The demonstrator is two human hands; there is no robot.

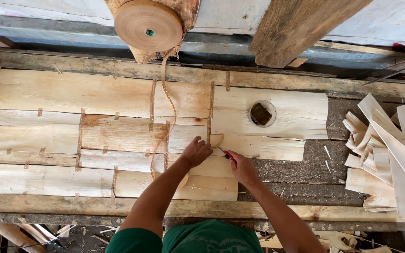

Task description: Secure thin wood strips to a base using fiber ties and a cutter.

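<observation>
No packages, labels, signs or screens show anywhere on or around the workbench.

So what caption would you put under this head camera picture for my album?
Two bare hands, left hand and right hand with a red-handled tool, press brown tape onto pale veneer sheets.

You have two hands over the bench, your left hand and your right hand. One roll of brown tape sits above. One small red-handled tool. One round hole in a sheet. One heap of wood strips.
</observation>
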